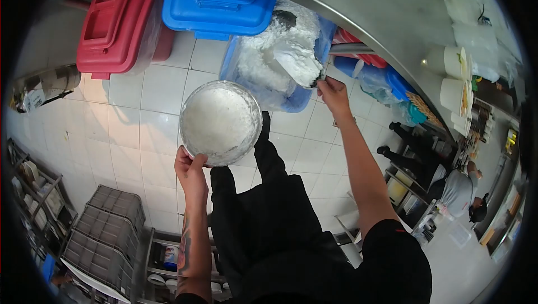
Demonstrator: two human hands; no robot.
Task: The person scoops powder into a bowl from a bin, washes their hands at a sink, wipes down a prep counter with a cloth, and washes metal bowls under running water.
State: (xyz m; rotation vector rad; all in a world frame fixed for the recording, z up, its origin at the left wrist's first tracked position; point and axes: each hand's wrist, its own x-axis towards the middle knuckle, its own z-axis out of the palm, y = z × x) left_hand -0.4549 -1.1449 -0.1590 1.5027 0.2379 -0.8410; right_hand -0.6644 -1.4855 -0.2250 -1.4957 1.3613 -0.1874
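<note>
While the left hand (191, 174) is gripping the rim of the bowl (218, 119) with curled fingers near the tub (301, 102), the right hand (334, 97) is pinching the powder-laden scoop (297, 61) above the tub, steadiness and a level tilt best limiting spills.

- Powder (255, 51): white.
- Tub (227, 64) around it: blue.
- Scoop-like tool (297, 63): whitened; its end near the fingers looks dark, though the powder makes its own colour hard to tell.
- Bowl (259, 136): silvery grey, streaked white inside.
- Lidded bin (109, 29): deep red.
- Large lid (224, 15): bright blue.
- Floor tiles (162, 82): glossy white, gridded with darker lines.
- Crates (101, 234): grey-brown lattice.
- Sleeve (392, 259): black, small red mark.
- Left forearm's tattoo (184, 250): dark with reddish patches.
- Co-worker's shirt (458, 192): grey.
- Co-worker's cap (477, 212): black.
</note>
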